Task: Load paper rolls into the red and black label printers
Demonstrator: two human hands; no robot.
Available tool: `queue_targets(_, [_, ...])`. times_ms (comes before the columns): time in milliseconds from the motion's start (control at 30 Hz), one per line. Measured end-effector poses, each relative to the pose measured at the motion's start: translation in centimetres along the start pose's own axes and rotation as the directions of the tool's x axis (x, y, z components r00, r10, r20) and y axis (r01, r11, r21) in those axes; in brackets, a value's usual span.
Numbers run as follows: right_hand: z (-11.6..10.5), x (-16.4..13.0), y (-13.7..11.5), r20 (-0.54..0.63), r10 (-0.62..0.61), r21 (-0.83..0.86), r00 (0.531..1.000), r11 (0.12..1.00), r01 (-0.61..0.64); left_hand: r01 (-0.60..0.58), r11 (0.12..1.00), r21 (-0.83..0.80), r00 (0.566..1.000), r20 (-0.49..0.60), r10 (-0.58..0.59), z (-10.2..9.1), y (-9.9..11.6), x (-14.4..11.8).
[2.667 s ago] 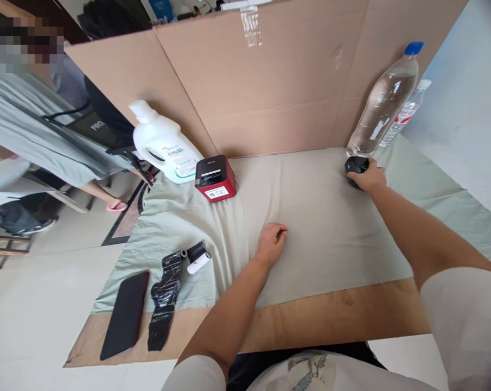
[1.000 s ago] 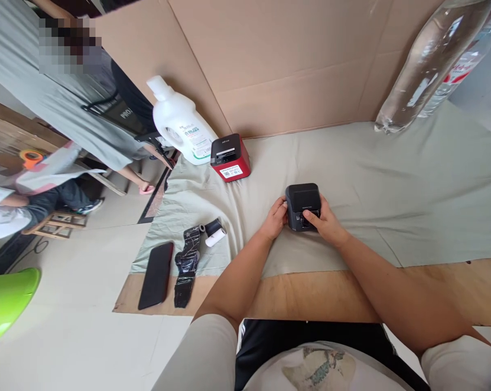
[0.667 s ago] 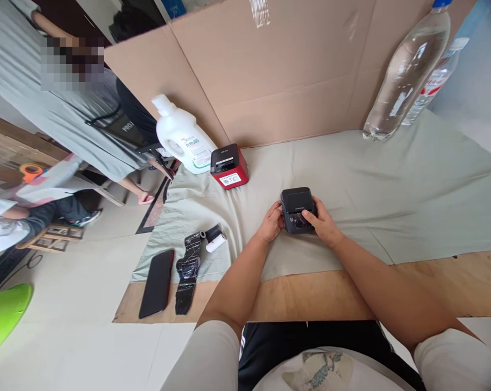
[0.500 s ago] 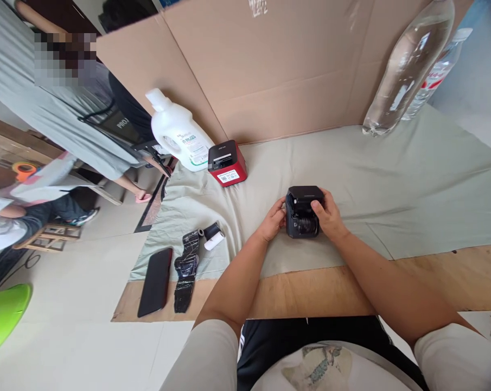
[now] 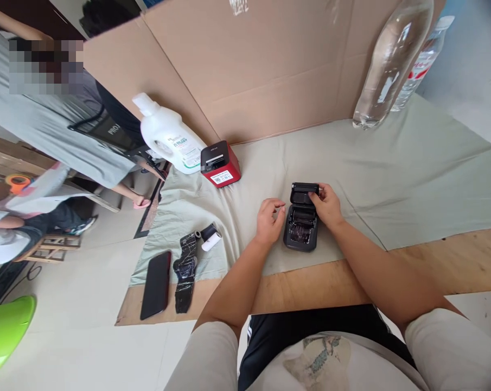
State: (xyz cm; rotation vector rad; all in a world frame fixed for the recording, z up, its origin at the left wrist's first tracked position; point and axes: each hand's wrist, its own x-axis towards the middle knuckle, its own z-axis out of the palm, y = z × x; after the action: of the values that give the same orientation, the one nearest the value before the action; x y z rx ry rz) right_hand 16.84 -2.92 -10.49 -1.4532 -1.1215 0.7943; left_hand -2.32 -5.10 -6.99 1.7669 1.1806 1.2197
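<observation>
The small black box (image 5: 301, 245) sits on the pale green cloth (image 5: 395, 184), right in front of the person and between the two hands. It has rounded corners and a matt dark body, and its lid (image 5: 300, 197) stands raised along the far edge, the inner face turned toward the person. That inner face is black too, with a glossy bar along its top. Down in the hollow I can see a dark crossbar (image 5: 303, 217) and, nearer the person, something dark, shiny and wrinkled (image 5: 300, 233) that catches the light; from here I cannot tell quite what it is.

The right hand (image 5: 329, 206) grips the lid at its right side, thumb on the inner face and fingers round behind. The left hand (image 5: 270, 221) has nothing in its grasp; its fingers are loosely bent, the tips just beside the box's left side, and I cannot tell whether they touch.

Off to the left lie a white roll (image 5: 211, 241) and a black roll (image 5: 208, 232), side by side, then a crumpled black strip (image 5: 186, 269) and a dark phone (image 5: 155, 285). Farther back, a red and black box (image 5: 221, 164) stands by a white jug (image 5: 170, 134), with cardboard (image 5: 261, 70) behind them
</observation>
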Motion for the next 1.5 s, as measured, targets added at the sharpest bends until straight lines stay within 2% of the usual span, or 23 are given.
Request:
queue_targets(33, [0.1, 0.0, 0.1, 0.004, -0.022, 0.017, 1.000, 1.000, 0.022, -0.025, 1.000, 0.015, 0.999, 0.022, 0.024, 0.0, 0.6, 0.0])
queue_targets(100, [0.3, 0.0, 0.2, 0.008, -0.063, 0.027, 0.998, 0.998, 0.063, -0.055, 0.998, 0.027, 0.989, 0.139, 0.050, 0.1, 1.7, 0.2])
queue_targets(200, [0.4, -0.1, 0.3, 0.003, -0.076, 0.001, 0.997, 0.997, 0.076, -0.074, 0.993, 0.088, 0.939, 0.341, 0.040, 0.9, 2.8, 1.0])
queue_targets(300, [0.4, 0.0, 0.4, 0.003, -0.073, -0.015, 0.997, 0.997, 0.073, -0.098, 0.985, 0.144, 0.888, 0.460, 0.021, 2.1, 2.5, 2.5])
queue_targets(433, [0.4, 0.3, 0.7, 0.021, -0.064, -0.038, 0.998, 0.997, 0.065, -0.162, 0.971, 0.174, 0.843, 0.536, 0.045, 3.9, 1.2, 4.0])
queue_targets(500, [0.4, 0.4, 0.7, 0.026, -0.050, -0.043, 0.998, 0.998, 0.051, -0.139, 0.975, 0.176, 0.840, 0.542, 0.022, 4.5, 1.1, 4.4])
queue_targets(567, [0.4, 0.4, 0.7, 0.025, -0.038, -0.037, 0.999, 0.999, 0.039, -0.104, 0.977, 0.187, 0.838, 0.545, -0.015, 4.7, 1.5, 4.6])
queue_targets(667, [0.4, 0.5, 0.7, 0.018, -0.050, -0.024, 0.999, 0.998, 0.051, -0.114, 0.959, 0.259, 0.840, 0.541, -0.046, 4.0, 3.3, 4.6])
queue_targets(733, [0.4, 0.6, 0.9, 0.019, -0.055, -0.031, 0.998, 0.998, 0.056, -0.105, 0.947, 0.305, 0.865, 0.498, -0.064, 2.9, 4.8, 4.2])
queue_targets(800, [0.4, 0.6, 1.0, 0.022, -0.056, -0.049, 0.998, 0.997, 0.057, -0.052, 0.953, 0.297, 0.911, 0.405, -0.077, 1.3, 5.9, 3.4])
queue_targets(900, [0.4, 0.6, 1.0, 0.029, -0.055, -0.079, 0.998, 0.995, 0.058, 0.048, 0.961, 0.273, 0.956, 0.267, -0.124, -2.9, 6.4, 1.5])
queue_targets(967, [0.4, 0.6, 1.0, 0.031, -0.050, -0.105, 0.998, 0.993, 0.053, 0.111, 0.930, 0.349, 0.948, 0.244, -0.205, -6.7, 5.9, -0.1])
queue_targets(1033, [0.5, 0.6, 1.1, 0.030, -0.046, -0.127, 0.999, 0.991, 0.049, 0.147, 0.858, 0.492, 0.919, 0.254, -0.303, -10.7, 5.0, -1.9])
queue_targets(1100, [0.5, 0.7, 1.1, 0.031, -0.045, -0.141, 0.999, 0.989, 0.049, 0.177, 0.745, 0.643, 0.881, 0.235, -0.411, -14.2, 3.8, -3.7])
queue_targets(1167, [0.5, 0.7, 1.1, 0.032, -0.038, -0.158, 0.999, 0.987, 0.042, 0.170, 0.615, 0.770, 0.871, 0.174, -0.459, -16.7, 2.7, -5.3])
queue_targets(1267, [0.5, 0.6, 1.0, 0.030, -0.043, -0.166, 0.999, 0.985, 0.048, 0.161, 0.506, 0.847, 0.885, 0.103, -0.454, -18.6, 1.3, -6.9])
queue_targets(1500, [0.3, 0.6, 0.8, 0.064, -0.020, -0.212, 0.998, 0.977, 0.034, 0.211, 0.514, 0.832, 0.888, 0.056, -0.456, -20.3, 0.3, -6.8])
